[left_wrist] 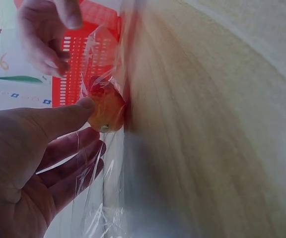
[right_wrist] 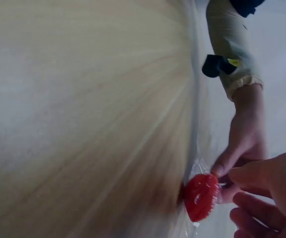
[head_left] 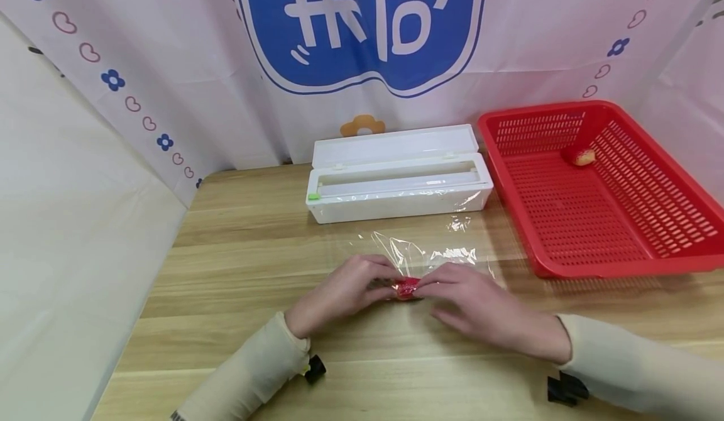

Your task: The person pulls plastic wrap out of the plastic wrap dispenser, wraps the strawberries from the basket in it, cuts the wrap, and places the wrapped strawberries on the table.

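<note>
A small red-and-yellow fruit (head_left: 406, 288) lies on the table under clear plastic film (left_wrist: 91, 163). My left hand (head_left: 353, 288) holds it through the film, its thumb on the fruit (left_wrist: 107, 111) and its other fingers behind. My right hand (head_left: 477, 305) is beside the fruit's right end, slightly blurred in the head view. The left wrist view shows the right hand (left_wrist: 43, 37) a little apart from the fruit, fingers loosely bent. From the right wrist view, the fruit's glossy red side (right_wrist: 201, 197) faces me, close to the right thumb (right_wrist: 252, 174).
A white film dispenser box (head_left: 401, 204) with its lid raised stands behind the hands, film stretching from it over the table. At right is a red plastic basket (head_left: 565, 269) holding another red-and-yellow fruit (head_left: 581, 156). A printed white cloth (head_left: 226, 107) hangs behind the table.
</note>
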